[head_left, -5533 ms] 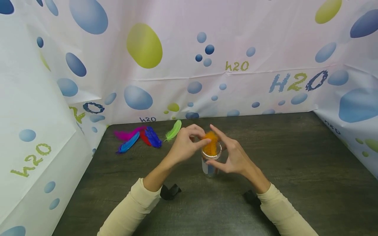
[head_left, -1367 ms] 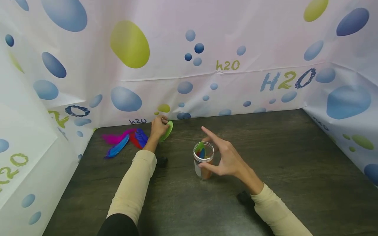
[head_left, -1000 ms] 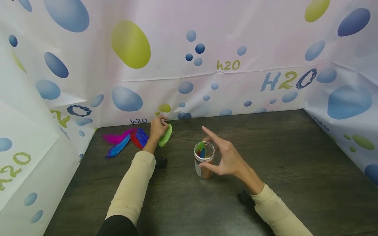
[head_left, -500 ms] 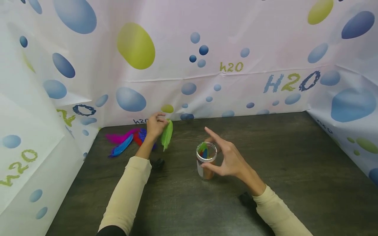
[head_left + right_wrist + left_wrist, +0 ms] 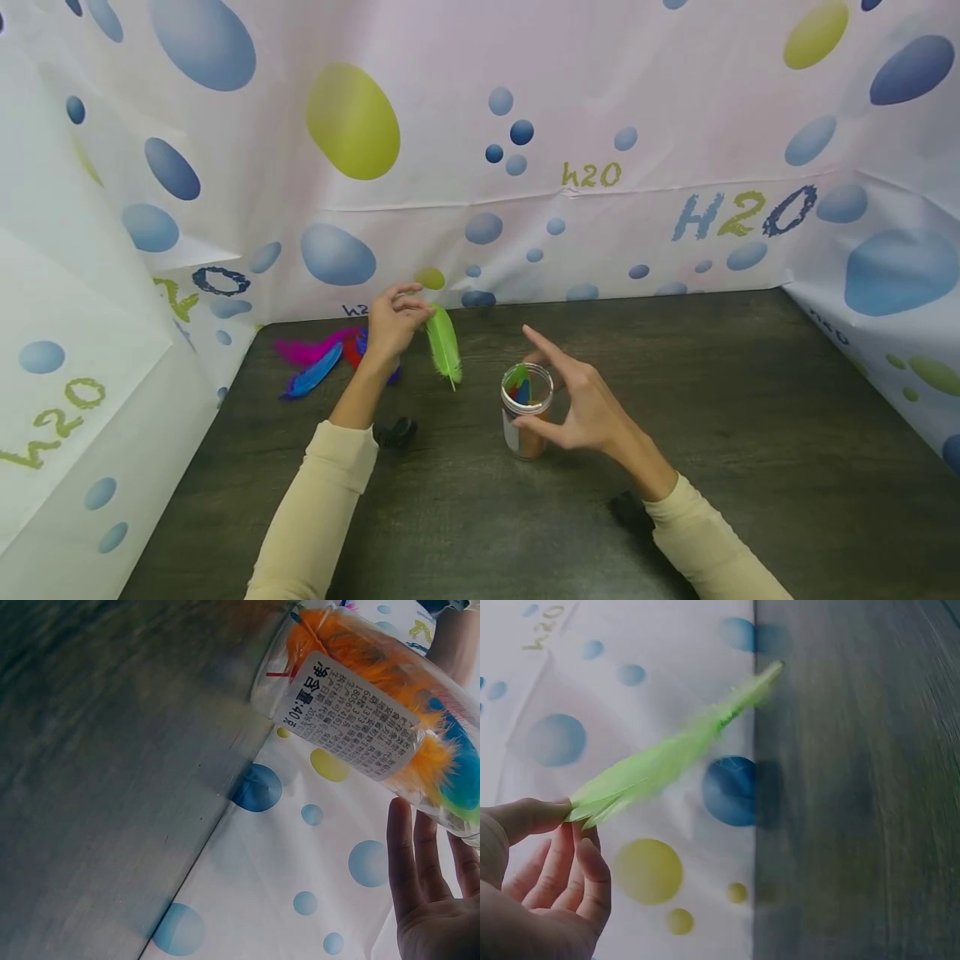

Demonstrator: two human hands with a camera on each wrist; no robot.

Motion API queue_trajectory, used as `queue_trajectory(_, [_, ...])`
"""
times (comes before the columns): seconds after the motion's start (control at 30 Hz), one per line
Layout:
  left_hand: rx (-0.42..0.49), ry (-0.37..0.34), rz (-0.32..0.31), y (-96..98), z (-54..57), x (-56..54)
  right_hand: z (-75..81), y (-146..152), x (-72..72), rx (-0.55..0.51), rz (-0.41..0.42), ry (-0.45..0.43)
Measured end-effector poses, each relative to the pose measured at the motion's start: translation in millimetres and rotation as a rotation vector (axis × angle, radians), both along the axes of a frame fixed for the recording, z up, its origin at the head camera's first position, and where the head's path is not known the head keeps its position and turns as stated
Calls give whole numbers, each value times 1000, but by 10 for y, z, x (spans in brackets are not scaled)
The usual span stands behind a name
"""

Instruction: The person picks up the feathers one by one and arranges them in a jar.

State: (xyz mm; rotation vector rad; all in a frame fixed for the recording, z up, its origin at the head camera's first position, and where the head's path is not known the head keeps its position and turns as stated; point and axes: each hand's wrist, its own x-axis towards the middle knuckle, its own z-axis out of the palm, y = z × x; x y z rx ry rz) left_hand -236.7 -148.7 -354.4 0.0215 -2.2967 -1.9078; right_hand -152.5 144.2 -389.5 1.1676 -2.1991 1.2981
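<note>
Left hand pinches slim lime-green feather left of clear cylindrical jar; right hand wide around jar. Light pinch seems wise.

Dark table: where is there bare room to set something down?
The table is bare right of the right hand, up to the backdrop, and nearer the person than the jar, between the sleeves. Crowded: back left, where loose feathers lie near the left hand.

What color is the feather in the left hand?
Bright lime green; the feather in the left hand shows best in the left wrist view.
</note>
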Motion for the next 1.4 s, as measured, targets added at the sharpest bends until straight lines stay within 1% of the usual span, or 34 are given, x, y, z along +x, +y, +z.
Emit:
queue_trajectory(0.13, [62,-16,7,10,91,80,-10,-2,1,-4,-2,-1])
queue_trajectory(0.27, [119,-30,21,2,152,123,-12,-4,5,-9,0,-5])
queue_trajectory(0.43, [202,-10,35,-1,207,165,-5,-2,6,-15,4,-17])
queue_trajectory(0.57, [215,8,35,0,241,204,-1,2,4,-15,3,-13])
queue_trajectory(0.9, [240,62,-7,12,335,282,0,-10,-5,-10,2,5])
queue_trajectory(1.17, [260,116,-35,71,469,368,-9,-10,5,-8,3,5])
queue_trajectory(1.3, [285,146,-45,121,534,410,-13,-9,2,-13,0,7])
queue_trajectory(1.4, [306,153,-56,167,571,435,-12,-8,8,-13,-5,4])
